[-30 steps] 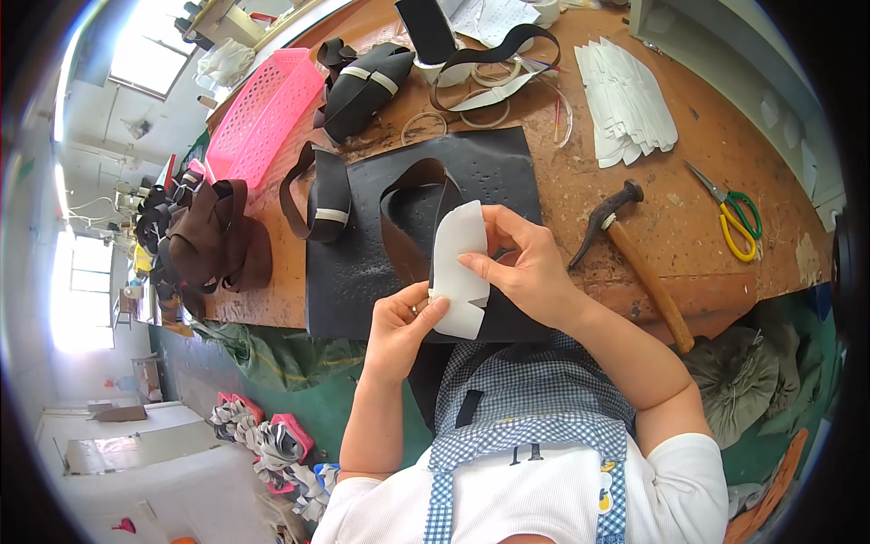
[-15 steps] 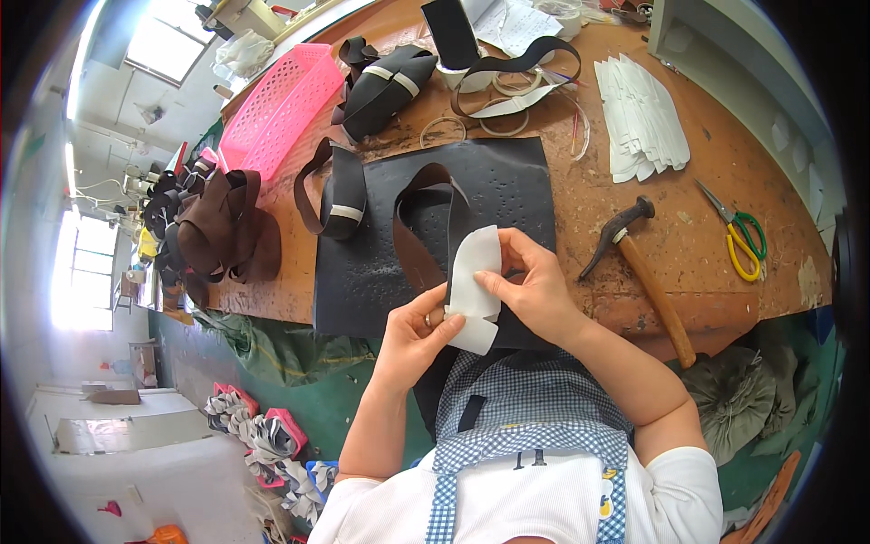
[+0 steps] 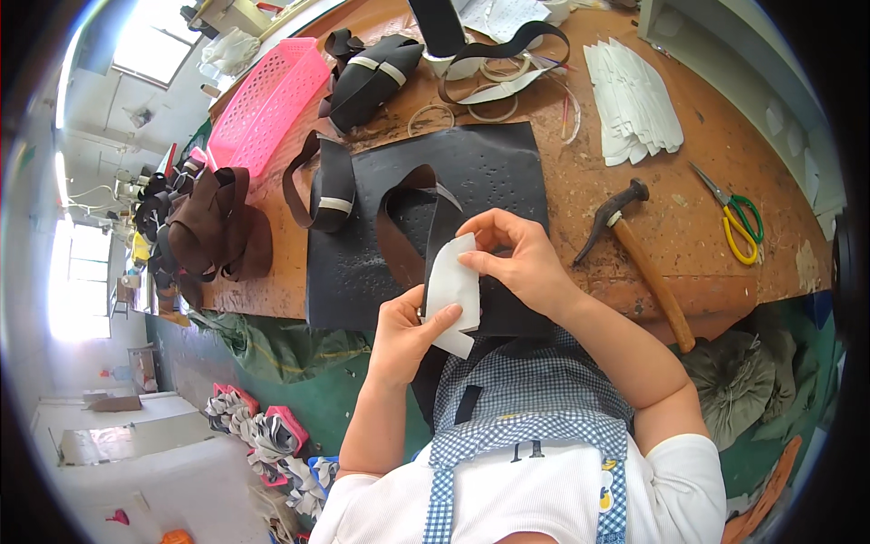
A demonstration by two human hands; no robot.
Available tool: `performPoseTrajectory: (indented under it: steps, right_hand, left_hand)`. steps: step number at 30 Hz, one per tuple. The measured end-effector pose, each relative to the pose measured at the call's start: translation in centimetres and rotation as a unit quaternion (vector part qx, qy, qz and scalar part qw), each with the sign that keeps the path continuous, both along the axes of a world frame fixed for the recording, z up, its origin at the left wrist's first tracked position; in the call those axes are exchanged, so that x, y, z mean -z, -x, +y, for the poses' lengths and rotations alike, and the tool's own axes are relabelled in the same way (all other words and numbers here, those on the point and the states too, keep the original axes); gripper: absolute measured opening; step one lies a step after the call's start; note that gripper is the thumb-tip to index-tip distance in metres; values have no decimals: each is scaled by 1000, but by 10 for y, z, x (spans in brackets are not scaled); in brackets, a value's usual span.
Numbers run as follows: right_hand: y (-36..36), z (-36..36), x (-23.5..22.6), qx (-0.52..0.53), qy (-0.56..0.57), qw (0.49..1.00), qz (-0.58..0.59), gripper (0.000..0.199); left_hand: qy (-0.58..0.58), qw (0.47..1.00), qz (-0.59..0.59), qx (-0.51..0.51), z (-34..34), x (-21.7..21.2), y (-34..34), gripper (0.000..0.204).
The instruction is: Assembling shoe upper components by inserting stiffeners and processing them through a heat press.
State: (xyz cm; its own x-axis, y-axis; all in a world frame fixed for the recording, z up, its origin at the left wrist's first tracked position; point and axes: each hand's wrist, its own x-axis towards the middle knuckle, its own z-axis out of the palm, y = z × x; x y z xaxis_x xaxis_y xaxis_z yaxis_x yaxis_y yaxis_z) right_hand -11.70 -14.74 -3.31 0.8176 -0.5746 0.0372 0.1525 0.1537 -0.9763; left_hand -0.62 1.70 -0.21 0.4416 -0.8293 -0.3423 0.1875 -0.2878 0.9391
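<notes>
Between both hands, over the near edge of a black mat (image 3: 507, 172), is a white lining piece (image 3: 451, 288) with a notched lower end. It lies against a looped strip (image 3: 399, 227), black on one face and brown on the other. My left hand (image 3: 403, 331) grips the lower part, its thumb flat on the white face. At the upper right edge, my right hand (image 3: 517, 263) pinches the white piece between thumb and fingers. A second looped black strip (image 3: 335, 181) with a pale band rests at the mat's left edge.
Right of the mat lie a hammer (image 3: 648, 276), scissors (image 3: 739, 222) and a stack of white pieces (image 3: 630, 104). Brown strips (image 3: 217, 227) are heaped at the left, near a pink basket (image 3: 263, 109). Black bundled strips (image 3: 376, 82) and tape rolls (image 3: 494, 107) sit farther back.
My right hand has shifted to the white piece's upper corner. My left thumb now lies higher across its face. The whole scene has slid slightly left and up in view.
</notes>
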Motion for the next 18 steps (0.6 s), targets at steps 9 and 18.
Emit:
performPoseTrajectory:
  steps: [9,18]
  right_hand:
    - [-1,2,0,23,46,998,22,25]
    - [9,-1,5,33,-173,983,48,39]
  left_hand:
    - [49,997,48,32,-3,-5,-2,41]
    - [75,994,78,17,2,-5,2,45]
